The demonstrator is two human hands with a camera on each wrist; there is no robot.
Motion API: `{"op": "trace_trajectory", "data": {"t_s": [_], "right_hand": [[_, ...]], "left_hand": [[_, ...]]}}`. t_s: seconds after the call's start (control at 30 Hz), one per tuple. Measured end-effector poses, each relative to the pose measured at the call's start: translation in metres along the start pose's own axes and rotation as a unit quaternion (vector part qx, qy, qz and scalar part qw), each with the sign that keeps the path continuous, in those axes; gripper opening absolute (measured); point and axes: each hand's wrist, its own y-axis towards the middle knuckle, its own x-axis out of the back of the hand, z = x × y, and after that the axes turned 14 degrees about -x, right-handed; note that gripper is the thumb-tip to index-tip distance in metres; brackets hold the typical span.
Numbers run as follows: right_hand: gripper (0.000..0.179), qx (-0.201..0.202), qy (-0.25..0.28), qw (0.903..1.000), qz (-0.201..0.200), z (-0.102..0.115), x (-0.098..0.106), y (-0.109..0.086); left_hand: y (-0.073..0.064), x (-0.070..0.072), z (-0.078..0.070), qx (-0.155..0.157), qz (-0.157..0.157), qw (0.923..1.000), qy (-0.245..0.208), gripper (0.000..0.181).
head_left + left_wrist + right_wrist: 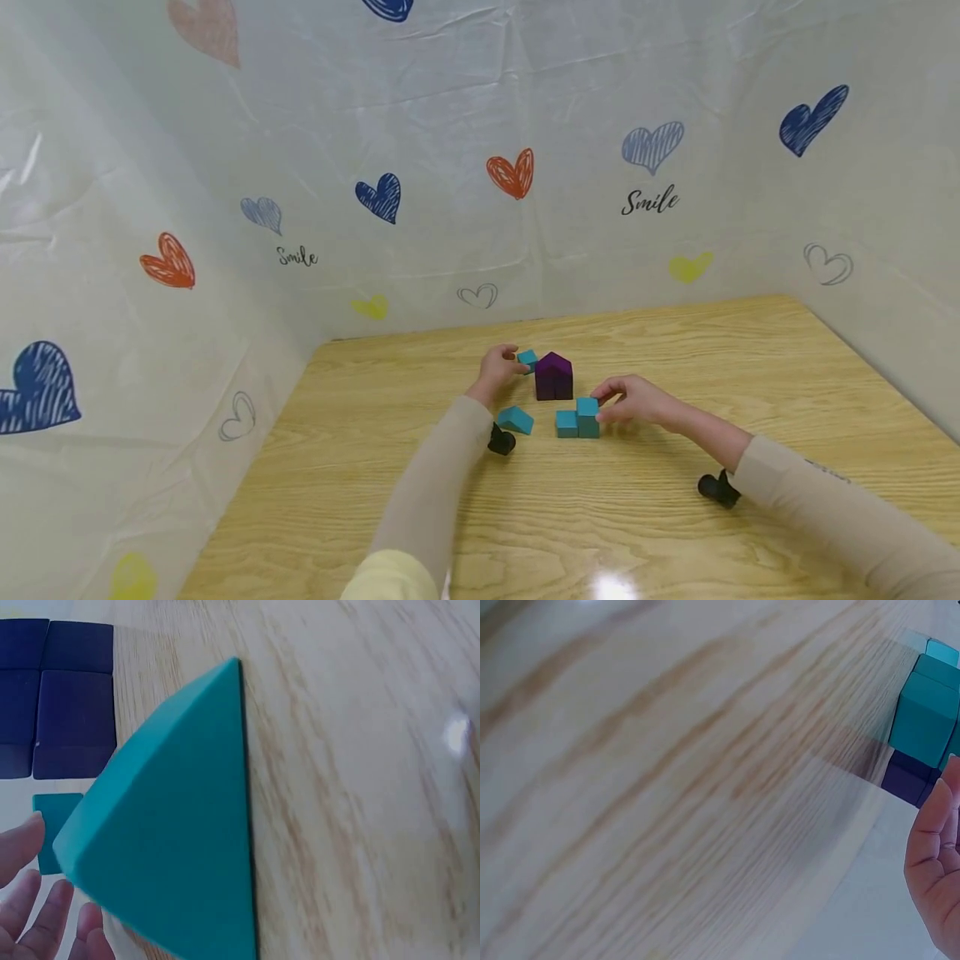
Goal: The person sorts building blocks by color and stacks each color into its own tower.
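Observation:
At the back left my left hand has its thumb and a finger at a small blue block, apparently pinching it. In the left wrist view the thumb overlaps that block's edge. My right hand holds the right side of a taller blue block between thumb and fingers; its far side is hidden. Beside it, on the left, sits a lower blue block. Behind these stands a dark purple block group with a peaked top. A blue triangular block lies near my left wrist.
The wooden table meets a white sheet printed with hearts at the back and sides. Black wrist cameras are on the left wrist and right wrist, low over the wood.

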Motion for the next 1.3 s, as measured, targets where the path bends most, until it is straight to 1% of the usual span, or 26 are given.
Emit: {"op": "trace_trajectory", "data": {"t_s": [0.03,0.07,0.13,0.2,0.23,0.3,0.33,0.37,0.43,0.5,0.53,0.57,0.6,0.63,0.67,0.7,0.73,0.77,0.8,0.83,0.9,0.93,0.97,1.03,1.13,1.3], "right_hand": [[0.038,-0.001,0.0,1.0,0.0,0.0,0.0,0.0],[0.038,-0.001,-0.001,1.0,0.0,0.0,0.0,0.0],[0.038,0.0,-0.003,1.0,0.0,0.0,0.0,0.0],[0.038,-0.001,-0.003,1.0,0.0,0.001,0.0,0.0],[0.038,-0.001,-0.003,1.0,-0.001,0.001,0.0,0.0],[0.039,0.002,-0.005,1.0,0.0,0.002,0.0,0.0],[0.039,0.004,-0.005,1.0,0.002,0.002,-0.001,0.0],[0.039,0.005,-0.004,1.0,0.002,0.003,-0.001,0.0],[0.039,0.006,-0.004,1.0,0.003,0.003,-0.001,0.0],[0.039,0.005,-0.004,1.0,0.004,0.004,0.0,0.0],[0.039,0.004,-0.004,1.0,0.004,0.004,0.0,-0.001],[0.038,0.002,-0.004,1.0,0.003,0.004,0.0,-0.001],[0.038,0.001,-0.004,1.0,0.003,0.004,0.0,-0.001],[0.038,0.001,-0.004,1.0,0.003,0.004,0.0,-0.001],[0.038,0.001,-0.004,1.0,0.004,0.004,0.0,-0.001],[0.038,0.001,-0.003,1.0,0.004,0.004,0.0,-0.001],[0.038,0.001,-0.003,1.0,0.004,0.004,0.0,0.0],[0.038,0.001,-0.002,1.0,0.004,0.004,0.0,0.0],[0.037,0.001,-0.002,1.0,0.004,0.004,0.0,0.0],[0.037,0.001,-0.002,1.0,0.005,0.004,0.0,0.0],[0.037,0.001,-0.002,1.0,0.005,0.003,-0.001,0.001],[0.038,0.001,-0.002,1.0,0.005,0.003,-0.001,0.001],[0.038,0.001,-0.002,1.0,0.004,0.002,-0.001,0.001],[0.038,0.001,-0.002,1.0,0.002,0.002,-0.001,0.0],[0.039,-0.001,0.001,1.0,0.001,0.001,0.0,-0.001],[0.04,0.0,0.003,1.0,0.002,0.0,0.0,-0.002]], "left_hand": [[-0.001,-0.002,-0.001,0.002,-0.005,1.0,0.005,0.052],[-0.003,-0.003,-0.001,-0.01,-0.013,0.9999,0.003,0.05],[0.003,-0.008,0.014,-0.029,-0.028,0.999,0.022,0.048],[0.009,-0.012,0.026,-0.031,-0.032,0.9981,0.043,0.046],[0.015,-0.016,0.036,-0.036,-0.045,0.9964,0.063,0.044],[0.028,-0.023,0.054,-0.017,-0.047,0.9954,0.081,0.045],[0.037,-0.027,0.068,-0.012,-0.049,0.9951,0.085,0.045],[0.048,-0.031,0.086,-0.01,-0.049,0.9952,0.085,0.045],[0.076,-0.044,0.133,-0.017,-0.059,0.9947,0.083,0.048],[0.079,-0.045,0.139,-0.012,-0.055,0.996,0.069,0.049],[0.078,-0.045,0.139,-0.012,-0.057,0.9963,0.062,0.049],[0.074,-0.043,0.135,-0.025,-0.059,0.9965,0.053,0.049],[0.065,-0.04,0.122,-0.025,-0.061,0.9966,0.049,0.048],[0.052,-0.035,0.1,-0.024,-0.061,0.9967,0.047,0.046],[0.034,-0.027,0.073,-0.028,-0.063,0.9965,0.047,0.044],[0.025,-0.022,0.057,-0.022,-0.055,0.9975,0.038,0.044],[0.012,-0.015,0.035,-0.019,-0.055,0.9977,0.036,0.043],[-0.001,-0.008,0.012,-0.01,-0.052,0.9981,0.032,0.042],[-0.014,-0.001,-0.013,0.011,-0.048,0.9984,0.027,0.041],[-0.026,0.005,-0.033,0.019,-0.048,0.9985,0.018,0.04],[-0.045,0.017,-0.068,0.032,-0.046,0.9984,0.009,0.04],[-0.052,0.021,-0.079,0.027,-0.051,0.9983,0.012,0.039],[-0.057,0.025,-0.087,0.021,-0.053,0.9983,0.014,0.038],[-0.064,0.031,-0.095,0.004,-0.052,0.9985,0.017,0.038],[-0.069,0.039,-0.097,-0.012,-0.045,0.9986,0.023,0.039],[-0.076,0.052,-0.096,-0.006,-0.031,0.9994,0.011,0.043]]}}
